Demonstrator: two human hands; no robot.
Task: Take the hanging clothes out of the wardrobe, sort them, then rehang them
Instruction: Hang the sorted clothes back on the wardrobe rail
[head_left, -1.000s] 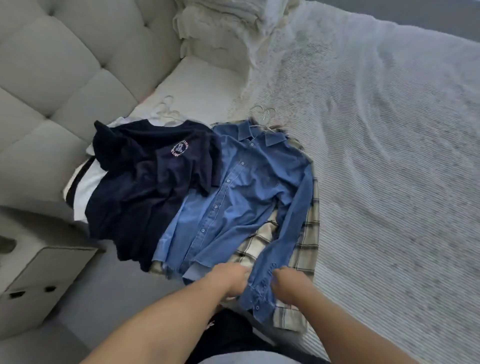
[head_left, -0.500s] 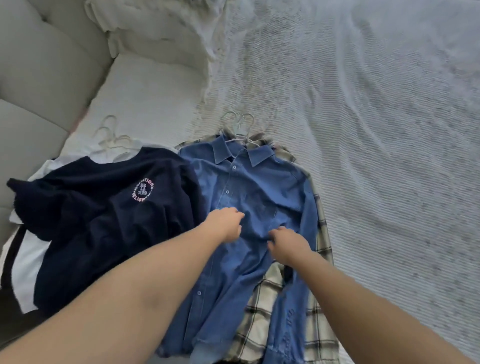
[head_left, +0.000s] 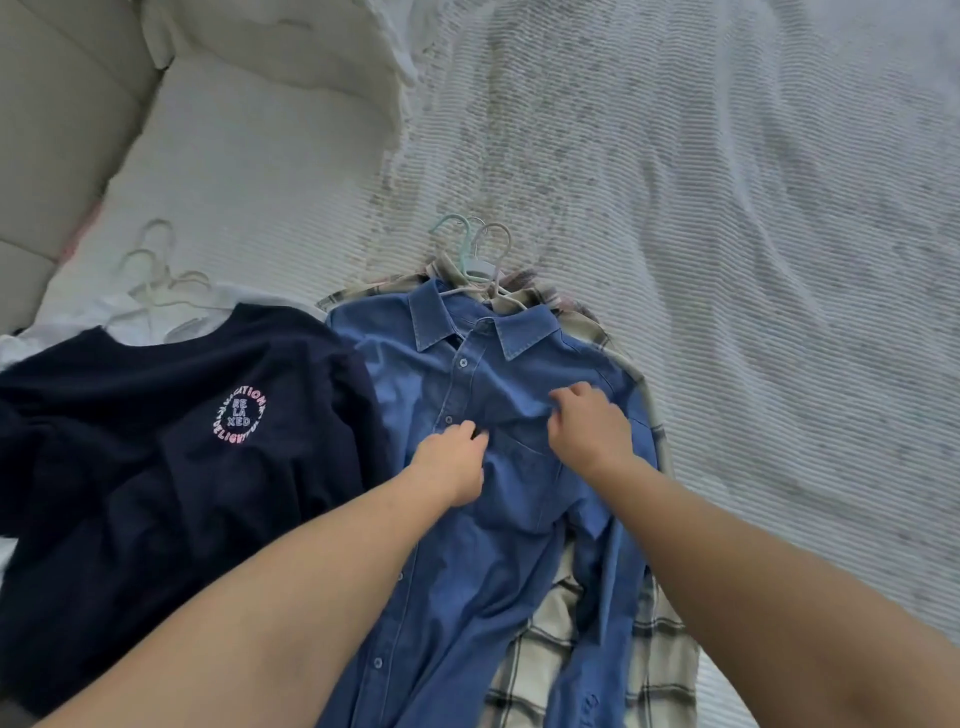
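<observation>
Denim shirt (head_left: 467, 545): mid-blue, button-front, pointed collar, one chest pocket. It lies face up and buttoned on the bed (head_left: 753, 260), collar pointing toward the head of the bed, hem toward the near edge. One sleeve is folded down along the side nearer the bed's middle. Fabric is bunched into small creases around the chest.

Beneath it lies a plaid shirt (head_left: 561, 639), cream with dark check lines, showing past the denim along one side and at the neckline. Hanger hooks (head_left: 475, 244), pale mint and white, stick out above both collars.

Just beside, toward the bed's left edge, a navy T-shirt (head_left: 156, 467) with a round pink-and-white printed emblem overlaps the denim's edge. It lies on a white garment (head_left: 52, 317); white hangers (head_left: 156, 275) protrude above its neck.

Left hand (head_left: 452, 462): fingers curled, pinching denim at the button placket. Right hand (head_left: 589, 426): fingers curled, pinching a fold of denim just above the pocket. Both forearms are bare.

A pillow (head_left: 249, 166) sits at the head of the bed, against a padded headboard (head_left: 57, 119).
</observation>
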